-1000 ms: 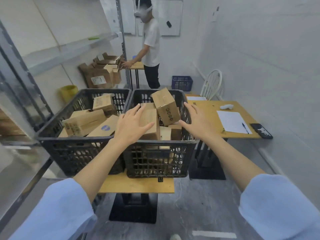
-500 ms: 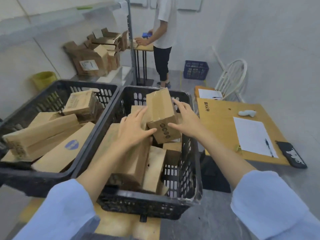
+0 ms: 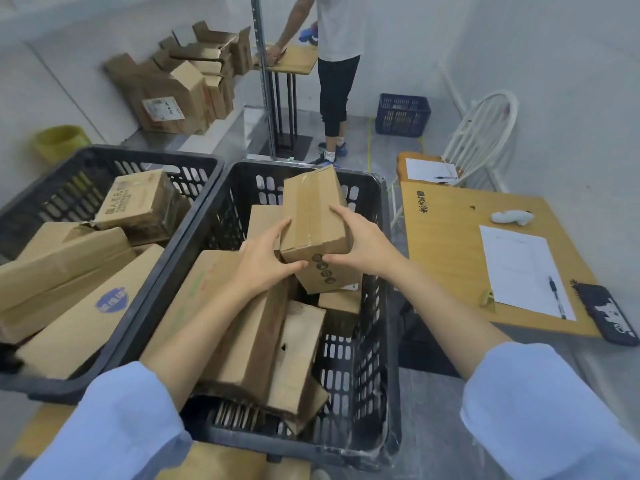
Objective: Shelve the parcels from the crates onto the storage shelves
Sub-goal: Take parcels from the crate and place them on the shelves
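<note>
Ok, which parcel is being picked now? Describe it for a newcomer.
Find the right-hand black plastic crate, beside the yellow table. On its pile, the left hand and right hand grip a tilted brown cardboard box. Only it shows a row of dark round icons.

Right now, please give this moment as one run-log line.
phase: pickup | left hand: grips taped box | right hand: grips taped box | source: right crate

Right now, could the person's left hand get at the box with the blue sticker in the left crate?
Probably, but not at once: the blue-sticker box lies exposed on top in the left crate, yet the left hand and right hand both grip a taped parcel.
</note>
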